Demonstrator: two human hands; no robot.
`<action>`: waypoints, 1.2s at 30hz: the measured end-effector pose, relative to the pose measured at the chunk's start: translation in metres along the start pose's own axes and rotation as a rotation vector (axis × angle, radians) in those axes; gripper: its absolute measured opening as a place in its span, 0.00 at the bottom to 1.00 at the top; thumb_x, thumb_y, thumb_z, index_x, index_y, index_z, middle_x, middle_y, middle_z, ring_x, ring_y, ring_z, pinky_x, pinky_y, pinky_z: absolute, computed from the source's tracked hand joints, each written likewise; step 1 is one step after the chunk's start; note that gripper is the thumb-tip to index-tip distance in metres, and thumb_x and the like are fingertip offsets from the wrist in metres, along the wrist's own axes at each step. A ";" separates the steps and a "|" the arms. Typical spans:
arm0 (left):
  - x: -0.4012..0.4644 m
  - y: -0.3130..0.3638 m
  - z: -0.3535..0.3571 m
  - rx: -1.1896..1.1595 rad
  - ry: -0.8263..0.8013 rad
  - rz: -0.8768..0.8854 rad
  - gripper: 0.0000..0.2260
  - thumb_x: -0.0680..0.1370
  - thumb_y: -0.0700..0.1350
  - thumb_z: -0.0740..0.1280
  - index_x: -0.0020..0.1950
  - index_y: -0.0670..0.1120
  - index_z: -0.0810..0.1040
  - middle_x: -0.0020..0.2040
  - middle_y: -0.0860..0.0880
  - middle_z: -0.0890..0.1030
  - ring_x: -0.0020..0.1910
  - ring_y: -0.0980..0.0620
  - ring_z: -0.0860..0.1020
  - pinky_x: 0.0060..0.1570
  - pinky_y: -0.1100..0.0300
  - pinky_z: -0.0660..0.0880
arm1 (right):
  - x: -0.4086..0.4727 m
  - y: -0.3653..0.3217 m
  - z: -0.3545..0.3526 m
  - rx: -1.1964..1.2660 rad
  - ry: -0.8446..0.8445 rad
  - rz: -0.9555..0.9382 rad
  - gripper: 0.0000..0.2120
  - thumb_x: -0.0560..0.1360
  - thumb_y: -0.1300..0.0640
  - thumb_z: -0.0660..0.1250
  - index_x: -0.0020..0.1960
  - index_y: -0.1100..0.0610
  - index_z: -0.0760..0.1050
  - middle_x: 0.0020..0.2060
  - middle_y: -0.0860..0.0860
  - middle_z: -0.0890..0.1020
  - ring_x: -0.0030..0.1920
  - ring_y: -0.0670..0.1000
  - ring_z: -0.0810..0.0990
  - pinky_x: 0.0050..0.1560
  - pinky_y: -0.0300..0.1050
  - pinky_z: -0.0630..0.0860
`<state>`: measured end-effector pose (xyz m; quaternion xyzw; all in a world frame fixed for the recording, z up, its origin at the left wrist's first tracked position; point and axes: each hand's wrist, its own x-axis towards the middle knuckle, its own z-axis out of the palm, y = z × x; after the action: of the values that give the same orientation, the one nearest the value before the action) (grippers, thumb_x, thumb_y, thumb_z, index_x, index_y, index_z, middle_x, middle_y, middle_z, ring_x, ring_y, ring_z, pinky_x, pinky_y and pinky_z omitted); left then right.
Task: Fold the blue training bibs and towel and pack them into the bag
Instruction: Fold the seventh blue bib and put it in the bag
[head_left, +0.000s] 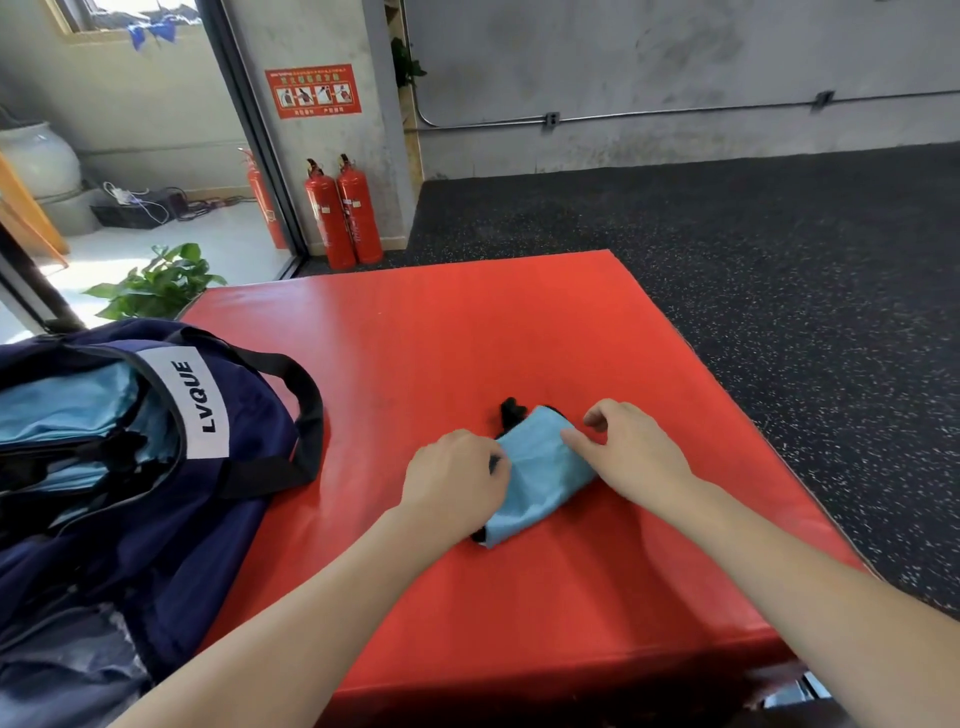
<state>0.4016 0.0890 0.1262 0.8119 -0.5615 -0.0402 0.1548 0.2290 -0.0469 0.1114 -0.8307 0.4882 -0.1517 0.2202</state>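
Note:
A light blue bib (540, 478), folded small with black trim showing at its far and near ends, lies on the red mat (467, 332). My left hand (454, 478) grips its left edge with curled fingers. My right hand (634, 452) pinches its right edge between thumb and fingers. A navy bag (244, 415) with a white LVQUE label sits open at the left of the mat, and light blue fabric (67, 405) shows inside it.
The mat's right edge drops to dark speckled floor (779, 260). Two red fire extinguishers (343, 213) stand against the wall beyond the mat. A green plant (161, 283) sits at the far left corner beside a glass door.

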 end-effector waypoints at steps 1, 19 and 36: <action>-0.001 0.004 -0.002 0.019 0.005 -0.054 0.12 0.79 0.52 0.61 0.43 0.50 0.81 0.40 0.53 0.79 0.43 0.46 0.77 0.39 0.56 0.70 | -0.001 0.000 0.000 -0.004 0.005 0.011 0.18 0.76 0.35 0.65 0.57 0.47 0.74 0.53 0.46 0.77 0.55 0.50 0.77 0.56 0.51 0.75; -0.018 0.011 -0.007 -0.175 -0.008 -0.032 0.12 0.71 0.57 0.74 0.53 0.61 0.81 0.47 0.58 0.75 0.50 0.56 0.75 0.44 0.60 0.70 | -0.004 -0.009 0.005 0.398 -0.386 0.054 0.16 0.64 0.52 0.82 0.47 0.56 0.82 0.36 0.49 0.81 0.38 0.48 0.76 0.41 0.47 0.72; -0.028 -0.037 -0.048 -0.752 -0.132 -0.085 0.07 0.77 0.44 0.72 0.47 0.57 0.87 0.49 0.56 0.86 0.44 0.53 0.80 0.46 0.64 0.74 | -0.031 -0.030 -0.020 0.768 -0.723 -0.024 0.18 0.70 0.65 0.78 0.57 0.63 0.79 0.45 0.54 0.84 0.45 0.50 0.83 0.44 0.42 0.78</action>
<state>0.4360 0.1368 0.1574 0.7166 -0.4822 -0.3020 0.4035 0.2275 -0.0113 0.1432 -0.6949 0.2809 -0.0262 0.6614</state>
